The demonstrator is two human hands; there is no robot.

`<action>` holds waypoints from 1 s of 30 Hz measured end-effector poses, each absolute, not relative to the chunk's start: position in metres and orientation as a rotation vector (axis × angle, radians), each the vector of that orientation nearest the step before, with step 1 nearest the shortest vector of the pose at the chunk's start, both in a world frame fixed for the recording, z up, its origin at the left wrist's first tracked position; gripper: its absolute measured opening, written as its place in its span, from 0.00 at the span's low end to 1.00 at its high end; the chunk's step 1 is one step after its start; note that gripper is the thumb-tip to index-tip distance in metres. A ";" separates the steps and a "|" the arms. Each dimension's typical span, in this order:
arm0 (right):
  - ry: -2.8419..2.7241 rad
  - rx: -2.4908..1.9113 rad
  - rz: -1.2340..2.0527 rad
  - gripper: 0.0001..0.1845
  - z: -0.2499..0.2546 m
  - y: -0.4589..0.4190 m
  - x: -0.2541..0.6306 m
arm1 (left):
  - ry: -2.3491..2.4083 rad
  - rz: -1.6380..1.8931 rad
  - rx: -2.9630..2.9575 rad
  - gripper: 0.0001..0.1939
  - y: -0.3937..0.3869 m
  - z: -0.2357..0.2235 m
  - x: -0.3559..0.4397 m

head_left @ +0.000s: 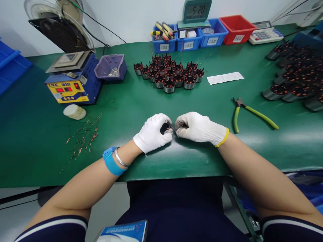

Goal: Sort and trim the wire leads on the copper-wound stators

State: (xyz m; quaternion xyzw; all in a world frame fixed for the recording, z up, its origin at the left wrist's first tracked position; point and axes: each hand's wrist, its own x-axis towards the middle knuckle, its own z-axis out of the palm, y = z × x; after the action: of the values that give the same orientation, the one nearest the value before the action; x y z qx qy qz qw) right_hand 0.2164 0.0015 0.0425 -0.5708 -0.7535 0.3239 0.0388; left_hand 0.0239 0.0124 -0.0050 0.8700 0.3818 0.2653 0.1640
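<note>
Both hands wear white knit gloves and rest near the front edge of the green table (176,161). My left hand (152,134) is closed round a small dark wound motor stator (165,127). My right hand (198,127) is closed in a pinch right beside it, its fingertips at the stator's thin wires. A blue wrist strap (111,163) and a metal bangle sit on my left wrist.
A cluster of stators (169,72) stands mid-table, with more (297,77) at the right. Green-handled cutters (249,112) lie to the right, a paper slip (225,78) beyond. Left: solder station (73,85), purple tray (111,67), white disc (74,111), cut wire scraps (84,136). Bins, clock and calculator at the back.
</note>
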 end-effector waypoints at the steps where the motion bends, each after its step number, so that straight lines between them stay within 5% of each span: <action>1: -2.322 -1.743 1.025 0.10 0.045 0.000 0.217 | 1.081 0.774 2.469 0.08 0.012 -0.005 0.024; 5: -2.306 -1.738 1.011 0.12 0.052 0.000 0.231 | 1.043 0.818 2.449 0.05 0.012 -0.006 0.024; 10: -1.957 -1.611 0.860 0.35 0.047 0.013 0.244 | 1.040 0.831 2.443 0.04 0.013 -0.007 0.025; 16: -1.705 -1.504 1.821 0.09 0.032 0.024 0.215 | 1.042 0.851 2.466 0.04 0.014 -0.010 0.024; 22: -1.508 -1.536 2.030 0.11 0.037 0.020 0.204 | 1.067 0.833 2.426 0.04 0.012 -0.009 0.026; 25: -1.520 -1.538 1.979 0.12 0.038 0.017 0.203 | 1.133 0.778 2.328 0.11 0.008 -0.003 0.025; 30: -1.581 -1.481 1.759 0.08 0.029 0.010 0.203 | 0.950 0.701 2.114 0.38 0.009 0.003 0.013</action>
State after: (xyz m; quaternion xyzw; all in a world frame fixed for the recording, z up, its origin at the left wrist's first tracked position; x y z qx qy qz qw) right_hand 0.2025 0.0098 0.0288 -0.5227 -0.5578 0.6207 0.1744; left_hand 0.0129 0.0086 0.0034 0.8169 0.3673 0.2710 0.3525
